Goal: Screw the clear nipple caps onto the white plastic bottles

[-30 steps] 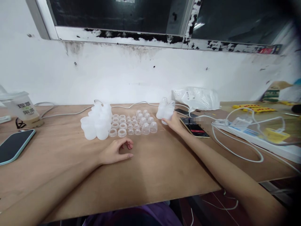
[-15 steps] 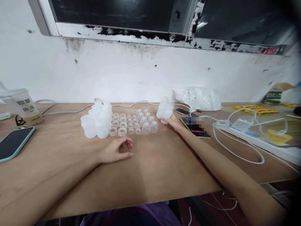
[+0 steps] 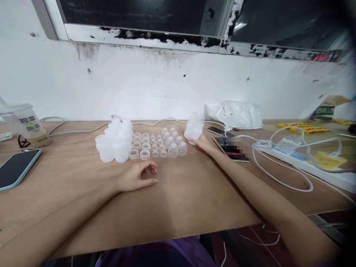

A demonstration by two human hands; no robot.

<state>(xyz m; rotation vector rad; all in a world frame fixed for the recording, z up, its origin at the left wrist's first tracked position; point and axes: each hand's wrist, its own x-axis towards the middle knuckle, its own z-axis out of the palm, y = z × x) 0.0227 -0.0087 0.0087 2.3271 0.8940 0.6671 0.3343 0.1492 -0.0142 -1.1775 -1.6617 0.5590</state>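
Note:
My left hand (image 3: pixel 139 176) rests on the table, fingers curled and thumb apart, with nothing in it. In front of it stand rows of clear collar rings (image 3: pixel 145 154), small nipples (image 3: pixel 163 153) and clear dome caps (image 3: pixel 172 150). White bottle bodies (image 3: pixel 114 148) stand close together left of the rings. Over on the right, my right hand (image 3: pixel 203 143) is closed on the lower part of a white baby bottle (image 3: pixel 194 132) with a clear dome cap. Another capped bottle is right beside it; their bases partly hide each other.
A drink cup (image 3: pixel 30 128) and a phone (image 3: pixel 18 168) are at the left. Right of my right hand lie more phones (image 3: pixel 232 150), a white plastic bag (image 3: pixel 236 114), and a power strip (image 3: pixel 306 159) with looped white cables. The wall (image 3: pixel 133 85) rises behind the table.
Both hands and the bottles look nearly still. The view has shifted very slightly.

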